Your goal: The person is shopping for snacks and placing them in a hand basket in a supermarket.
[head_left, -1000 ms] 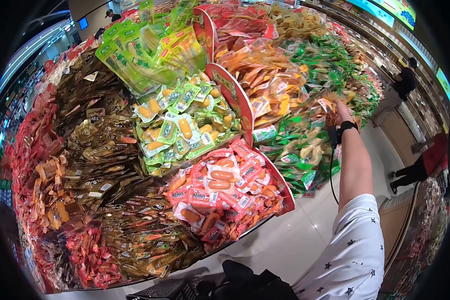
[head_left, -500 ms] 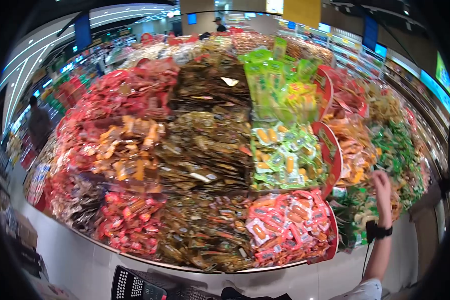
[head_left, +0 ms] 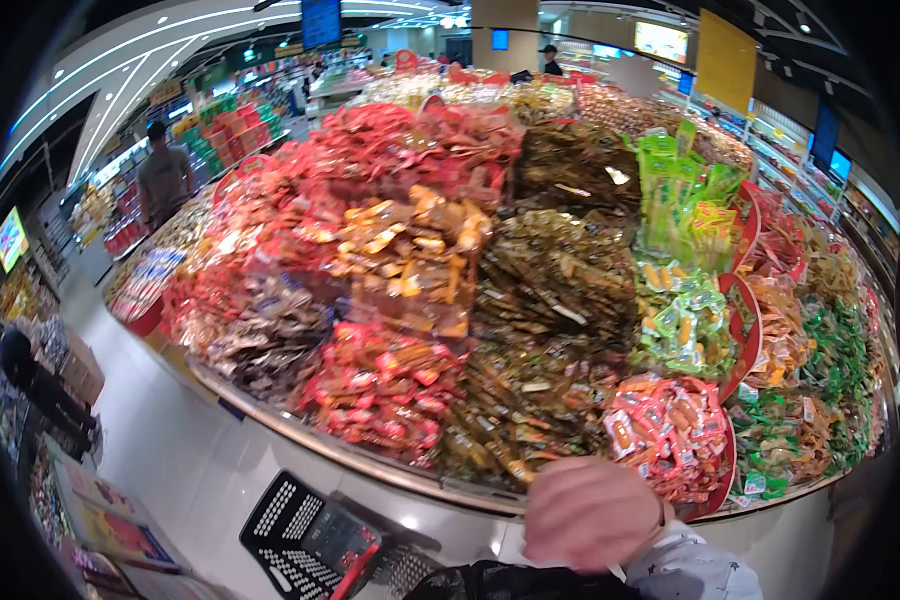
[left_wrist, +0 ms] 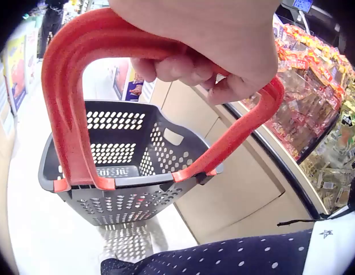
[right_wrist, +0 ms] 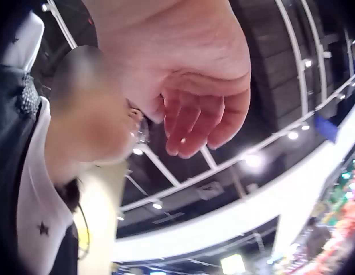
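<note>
Since a second ago my view has swung left along the snack display, and my right hand (head_left: 592, 512), then stretched out to the green and orange packets at the display's right edge, has come back close to my body. It now sits blurred at the bottom of the head view, and the wrist view shows its fingers (right_wrist: 192, 123) loosely curled with nothing in them that I can see.

My left hand (left_wrist: 206, 40) has a closed grip round the red handle (left_wrist: 74, 97) of the shopping basket (left_wrist: 129, 172), which hangs at my side just off the curved front edge of the display, above the pale floor (left_wrist: 28, 229). What shows of the basket's inside looks bare, though part of it is hidden behind the handle.

My judgement is that the shopping is at its start: no packet has been picked, as far as the pictures show, and the choosing and dropping in are all left. Right ahead, near the front edge, lie the red sausage packets (head_left: 670, 430) and the brown packets (head_left: 530, 400); another shopper (head_left: 162, 170) stands well apart at the far left.
</note>
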